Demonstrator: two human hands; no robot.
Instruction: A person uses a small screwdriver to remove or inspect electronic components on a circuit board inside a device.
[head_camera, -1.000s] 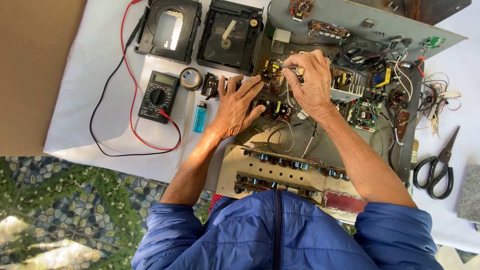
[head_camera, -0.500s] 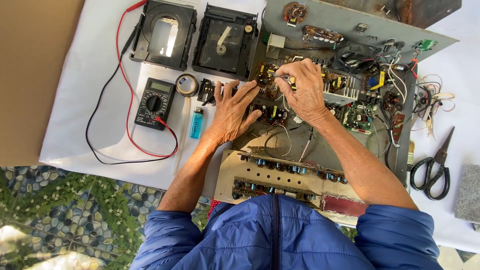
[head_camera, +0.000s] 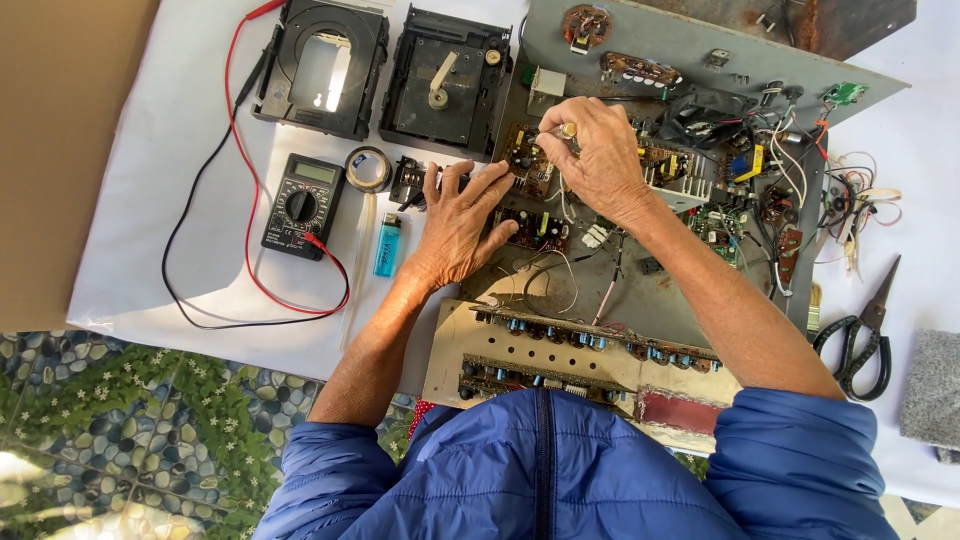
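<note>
On the white sheet (head_camera: 150, 270), left hand (head_camera: 455, 225) rests flat on circuit board (head_camera: 530, 225); right hand (head_camera: 600, 155) pinches something hidden.

lighter (head_camera: 387, 246): blue | multimeter (head_camera: 302, 206): black, red and black leads | jacket (head_camera: 560, 470): blue | cloth (head_camera: 150, 200): white

A white cloth (head_camera: 180, 290) covered the work surface, bright under even daylight that cast only soft shadows. Along its left side lay a plain brown board (head_camera: 60, 150), flat and unmarked, reaching from the top edge down to the floor line. Below both, at the lower left, the floor (head_camera: 120, 420) showed a pebble-patterned covering of dark blue-grey stones strewn with green leaves and small white flowers, with a patch of glare near the bottom corner.
</note>
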